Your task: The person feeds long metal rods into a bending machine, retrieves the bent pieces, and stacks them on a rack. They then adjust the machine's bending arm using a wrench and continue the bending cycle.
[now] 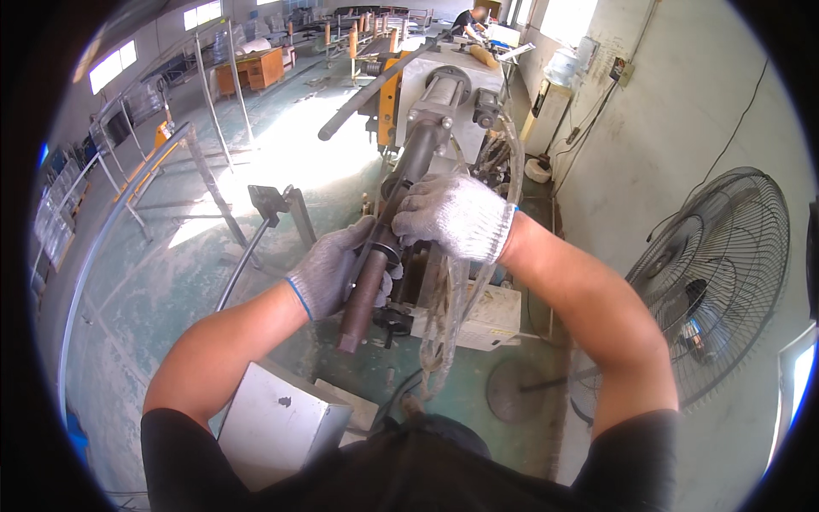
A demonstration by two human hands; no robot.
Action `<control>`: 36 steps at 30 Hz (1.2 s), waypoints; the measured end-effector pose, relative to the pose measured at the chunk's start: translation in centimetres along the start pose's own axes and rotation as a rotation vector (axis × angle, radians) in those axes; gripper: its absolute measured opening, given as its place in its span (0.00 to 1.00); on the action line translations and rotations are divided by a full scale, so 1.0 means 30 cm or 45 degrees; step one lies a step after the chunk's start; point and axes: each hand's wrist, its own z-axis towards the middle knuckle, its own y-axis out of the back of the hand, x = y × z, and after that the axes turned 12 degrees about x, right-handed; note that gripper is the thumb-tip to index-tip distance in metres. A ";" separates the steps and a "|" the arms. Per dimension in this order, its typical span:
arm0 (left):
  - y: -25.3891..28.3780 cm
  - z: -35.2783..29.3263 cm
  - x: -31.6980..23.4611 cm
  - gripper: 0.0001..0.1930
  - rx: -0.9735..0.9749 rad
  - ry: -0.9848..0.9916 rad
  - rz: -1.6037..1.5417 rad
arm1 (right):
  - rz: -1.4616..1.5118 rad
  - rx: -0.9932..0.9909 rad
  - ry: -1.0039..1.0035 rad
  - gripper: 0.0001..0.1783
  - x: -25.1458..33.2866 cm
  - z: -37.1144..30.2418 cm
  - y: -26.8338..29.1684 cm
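In a white knit glove, my left hand [327, 273] is wrapped round a dark metal bar [362, 305] from its left side and underneath. The bar's brownish, rusty end points toward me and sticks out past my fingers. My right hand [454, 215], gloved too, lies over the bar a little farther along, with its fingers curled down onto it. What is under those fingertips is hidden. Beyond my hands, the bar lines up with a steel cylinder [442, 92] on a grey machine [478, 78]. A collar [388, 250] sits on the bar between my hands.
Clear hoses [452, 299] hang below my right hand by a beige box [488, 317]. A large black fan [712, 282] stands at right, near the wall. A grey metal cabinet [277, 418] is close at lower left. Curved pipe rails [81, 282] run along the left. Another person [467, 24] works far back.
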 end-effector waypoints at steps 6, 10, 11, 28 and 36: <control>-0.004 -0.005 0.001 0.31 -0.004 -0.050 0.141 | -0.297 0.063 0.166 0.16 -0.017 0.001 -0.002; -0.015 -0.009 0.005 0.32 0.008 -0.083 0.129 | -0.391 0.037 0.237 0.17 -0.034 0.002 -0.011; -0.018 -0.010 0.006 0.32 0.000 -0.104 0.150 | -0.398 0.022 0.261 0.16 -0.039 0.009 -0.007; 0.007 0.007 0.006 0.31 0.006 -0.059 0.020 | 0.270 0.031 -0.298 0.15 -0.119 -0.075 -0.085; 0.002 0.011 0.008 0.30 -0.024 -0.028 -0.083 | 0.173 -0.241 -0.462 0.11 -0.140 -0.156 -0.213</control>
